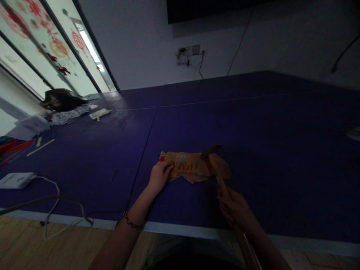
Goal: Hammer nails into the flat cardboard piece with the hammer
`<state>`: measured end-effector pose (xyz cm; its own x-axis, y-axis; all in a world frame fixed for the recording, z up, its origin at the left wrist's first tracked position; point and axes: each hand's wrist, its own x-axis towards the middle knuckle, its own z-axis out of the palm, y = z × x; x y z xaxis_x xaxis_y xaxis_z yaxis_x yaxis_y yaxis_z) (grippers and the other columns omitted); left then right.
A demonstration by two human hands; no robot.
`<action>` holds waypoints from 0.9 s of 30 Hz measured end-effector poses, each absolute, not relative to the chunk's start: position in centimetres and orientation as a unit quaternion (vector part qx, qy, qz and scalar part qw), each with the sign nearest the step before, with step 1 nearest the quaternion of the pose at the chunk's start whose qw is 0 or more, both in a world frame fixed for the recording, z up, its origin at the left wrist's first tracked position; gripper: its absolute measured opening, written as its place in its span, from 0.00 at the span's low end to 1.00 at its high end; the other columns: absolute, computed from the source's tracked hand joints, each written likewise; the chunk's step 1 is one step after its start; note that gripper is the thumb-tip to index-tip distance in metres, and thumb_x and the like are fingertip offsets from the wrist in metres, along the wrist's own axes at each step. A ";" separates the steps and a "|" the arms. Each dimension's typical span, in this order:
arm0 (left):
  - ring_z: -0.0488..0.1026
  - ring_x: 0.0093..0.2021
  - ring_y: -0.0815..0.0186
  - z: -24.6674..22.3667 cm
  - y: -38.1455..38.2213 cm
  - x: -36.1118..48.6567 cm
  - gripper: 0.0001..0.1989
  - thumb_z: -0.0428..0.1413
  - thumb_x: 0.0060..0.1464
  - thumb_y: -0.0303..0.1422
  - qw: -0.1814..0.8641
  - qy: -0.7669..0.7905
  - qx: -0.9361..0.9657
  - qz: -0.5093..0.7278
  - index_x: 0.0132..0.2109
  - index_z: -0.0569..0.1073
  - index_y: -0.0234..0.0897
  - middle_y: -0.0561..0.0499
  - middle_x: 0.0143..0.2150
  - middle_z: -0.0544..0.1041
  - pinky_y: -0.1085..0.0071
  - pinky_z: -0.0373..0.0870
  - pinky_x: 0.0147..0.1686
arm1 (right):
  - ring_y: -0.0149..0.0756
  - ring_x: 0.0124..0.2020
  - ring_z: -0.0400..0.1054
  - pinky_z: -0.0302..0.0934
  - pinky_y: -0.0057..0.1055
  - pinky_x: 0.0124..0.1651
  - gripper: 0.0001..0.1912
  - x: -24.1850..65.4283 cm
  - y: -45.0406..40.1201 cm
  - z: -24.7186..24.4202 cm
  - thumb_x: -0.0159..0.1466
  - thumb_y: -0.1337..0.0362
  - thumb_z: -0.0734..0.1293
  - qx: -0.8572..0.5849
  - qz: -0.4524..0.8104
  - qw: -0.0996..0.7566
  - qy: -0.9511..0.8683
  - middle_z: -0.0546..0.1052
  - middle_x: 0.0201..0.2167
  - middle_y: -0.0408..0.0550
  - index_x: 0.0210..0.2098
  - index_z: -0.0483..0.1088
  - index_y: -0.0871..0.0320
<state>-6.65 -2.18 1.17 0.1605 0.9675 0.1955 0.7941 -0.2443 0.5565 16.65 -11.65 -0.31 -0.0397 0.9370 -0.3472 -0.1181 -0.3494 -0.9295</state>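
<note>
A rough, light-brown wooden board [194,177] with ragged edges and red patches lies on the blue surface in front of me. Several thin nails [188,165] stand in a row along its middle, some of them leaning. At the board's left end my left hand [159,176] has its fingertips pinched on what looks like a nail, mostly hidden by the fingers. My right hand [233,206] is wrapped round the wooden handle of a hammer [222,185]. The hammer's dark head is over the right part of the board, apart from the left hand.
A small dark rod [114,174] lies left of the board. Farther left are a white power strip [17,180] with a cable, red and blue strips [17,150], papers and a dark bag [62,99]. The table's pale front edge [185,229] runs below my hands.
</note>
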 end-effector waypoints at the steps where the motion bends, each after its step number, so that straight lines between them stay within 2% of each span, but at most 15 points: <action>1: 0.70 0.31 0.67 1.2 -2.2 -6.6 0.09 0.50 0.54 0.31 0.165 0.594 0.742 0.262 0.30 0.73 0.36 0.51 0.28 0.74 0.74 0.64 0.33 | 0.19 0.05 0.45 0.44 0.17 0.06 0.08 16.7 -11.7 -0.4 0.52 0.60 0.62 -0.547 0.613 0.427 -0.378 0.56 0.09 0.29 0.28 0.59 0.57; 17: 0.68 0.25 0.70 0.9 -2.4 -6.6 0.12 0.51 0.53 0.34 0.192 0.604 0.725 0.270 0.26 0.74 0.35 0.53 0.24 0.74 0.77 0.59 0.25 | 0.19 0.05 0.45 0.45 0.18 0.06 0.08 16.5 -11.8 -0.3 0.52 0.60 0.62 -0.553 0.601 0.428 -0.388 0.56 0.08 0.28 0.27 0.58 0.57; 27: 0.68 0.27 0.69 0.9 -2.4 -6.5 0.11 0.52 0.53 0.32 0.181 0.591 0.735 0.277 0.26 0.73 0.34 0.52 0.24 0.73 0.76 0.60 0.28 | 0.20 0.05 0.45 0.44 0.18 0.06 0.09 16.3 -11.8 0.0 0.51 0.59 0.62 -0.564 0.592 0.416 -0.398 0.56 0.07 0.28 0.26 0.58 0.56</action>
